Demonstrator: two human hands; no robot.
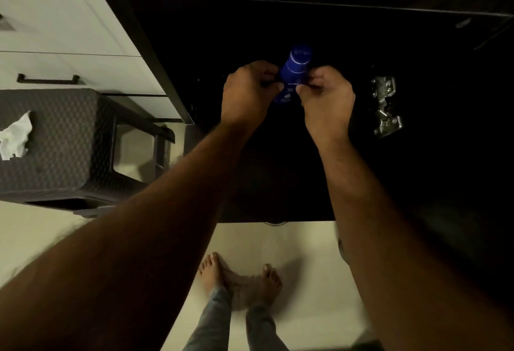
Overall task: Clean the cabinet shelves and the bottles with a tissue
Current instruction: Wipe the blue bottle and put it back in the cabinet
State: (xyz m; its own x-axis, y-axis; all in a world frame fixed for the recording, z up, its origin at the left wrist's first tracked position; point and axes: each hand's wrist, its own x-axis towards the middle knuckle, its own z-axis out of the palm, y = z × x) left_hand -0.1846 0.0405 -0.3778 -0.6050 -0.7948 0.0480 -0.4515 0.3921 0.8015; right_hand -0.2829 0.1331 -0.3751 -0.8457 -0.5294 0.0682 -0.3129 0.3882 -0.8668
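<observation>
A blue bottle (295, 70) with white lettering is held up in front of the dark open cabinet (306, 30). My left hand (247, 91) grips its left side with curled fingers. My right hand (325, 97) grips its right side the same way. The bottle's lower part is hidden between my hands. A crumpled white tissue (15, 136) lies on a dark woven stool (66, 142) at the far left, away from both hands. The cabinet interior is too dark to make out its shelves.
A metal door hinge (385, 107) shows on the dark cabinet side to the right of my hands. White drawers with a black handle (47, 79) stand at the upper left. My bare feet (242, 284) stand on the pale floor below.
</observation>
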